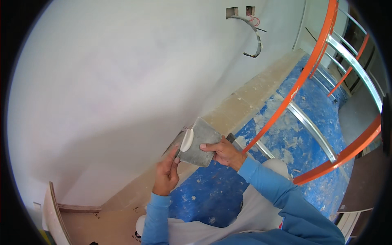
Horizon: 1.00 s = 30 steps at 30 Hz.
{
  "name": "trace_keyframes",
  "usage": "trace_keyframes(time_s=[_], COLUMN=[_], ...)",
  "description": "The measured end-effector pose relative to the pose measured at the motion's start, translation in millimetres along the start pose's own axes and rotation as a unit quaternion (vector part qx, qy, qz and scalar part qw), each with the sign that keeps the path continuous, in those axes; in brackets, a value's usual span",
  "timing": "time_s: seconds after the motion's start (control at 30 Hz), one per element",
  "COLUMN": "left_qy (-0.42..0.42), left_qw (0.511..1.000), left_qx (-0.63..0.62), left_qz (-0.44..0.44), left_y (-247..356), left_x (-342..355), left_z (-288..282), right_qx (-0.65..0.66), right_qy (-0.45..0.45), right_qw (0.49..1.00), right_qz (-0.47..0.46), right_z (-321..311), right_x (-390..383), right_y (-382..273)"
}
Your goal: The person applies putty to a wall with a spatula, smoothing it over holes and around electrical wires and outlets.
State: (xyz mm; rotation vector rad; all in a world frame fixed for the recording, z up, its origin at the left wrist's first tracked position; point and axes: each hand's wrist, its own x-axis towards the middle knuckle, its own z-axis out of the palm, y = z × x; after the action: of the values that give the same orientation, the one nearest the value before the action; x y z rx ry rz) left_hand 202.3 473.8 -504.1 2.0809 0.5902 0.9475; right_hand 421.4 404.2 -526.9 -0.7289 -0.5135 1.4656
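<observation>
Right hand (pixel 226 154) gripping plate (pixel 204 147), paste (pixel 187 140) sitting on it.
Left hand (pixel 167 174) resting at plate's left edge, can't tell its grip; frame (pixel 301 81) standing right of plate.

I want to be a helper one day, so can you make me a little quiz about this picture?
1. What colour is the blob on the grey plate? A: green. B: white. C: red.
2. True or false: a dark cable hangs out of a hole in the wall.
3. Which hand is nearer the orange frame?

Key: 1. B. 2. True. 3. The right hand.
</observation>
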Motion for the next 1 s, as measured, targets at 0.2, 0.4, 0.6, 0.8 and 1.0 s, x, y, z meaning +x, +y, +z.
trace_keyframes(time_s=[0.2,0.4,0.6,0.8,1.0], left_qy=[-0.067,0.022,0.147,0.124,0.103], left_qw=[0.985,0.985,0.769,0.776,0.797], left_qx=[0.159,0.157,-0.486,-0.537,-0.519], left_qz=[0.030,-0.070,-0.389,-0.308,-0.292], left_y=[16.1,-36.4,-56.2,-32.8,-28.6], left_x=[1.9,-2.3,-8.2,-10.4,-13.7], left_z=[-19.9,-24.6,-5.0,10.8,11.0], right_qx=[-0.012,-0.043,-0.465,-0.670,-0.707], right_qy=[-0.029,0.039,0.006,-0.111,-0.055], right_qw=[0.999,0.993,0.861,0.642,0.584], right_qz=[-0.036,-0.105,-0.206,-0.356,-0.395], right_z=[1.8,-5.8,22.6,28.9,19.4], right_x=[-4.8,-4.4,-14.3,-15.6,-14.0], right_y=[-11.2,-29.6,-30.3,-25.3,-14.3])
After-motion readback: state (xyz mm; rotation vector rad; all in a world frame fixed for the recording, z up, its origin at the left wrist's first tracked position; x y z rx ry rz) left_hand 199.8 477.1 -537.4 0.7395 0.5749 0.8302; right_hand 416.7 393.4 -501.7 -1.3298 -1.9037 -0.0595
